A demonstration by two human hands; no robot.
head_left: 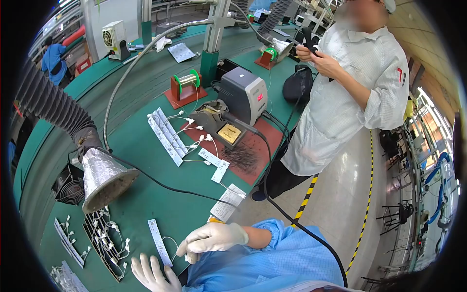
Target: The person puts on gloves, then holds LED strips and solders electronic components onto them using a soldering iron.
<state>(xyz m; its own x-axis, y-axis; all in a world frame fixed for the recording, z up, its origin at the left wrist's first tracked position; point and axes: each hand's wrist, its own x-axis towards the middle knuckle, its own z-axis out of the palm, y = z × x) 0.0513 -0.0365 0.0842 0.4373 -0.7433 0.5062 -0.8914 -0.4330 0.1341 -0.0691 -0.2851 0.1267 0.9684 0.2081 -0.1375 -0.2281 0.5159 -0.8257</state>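
Observation:
Both of my hands wear white gloves. My right hand (214,238) reaches in from the right, its fingers pinched together on a small white wire connector (188,258), which is partly hidden. A thin white wire loops from there to a narrow white LED circuit board (156,238) lying on the green bench mat. My left hand (153,275) is open at the lower edge, fingers spread, close to the board's lower end. Nothing shows in its fingers.
A foil-covered fume hood (104,180) and several wired boards (104,238) are at left. A soldering station (241,92), sponge tray (229,133), solder spool (187,82) and more LED boards (165,136) stand farther back. A black cable crosses at right; a person (340,97) stands beyond the bench.

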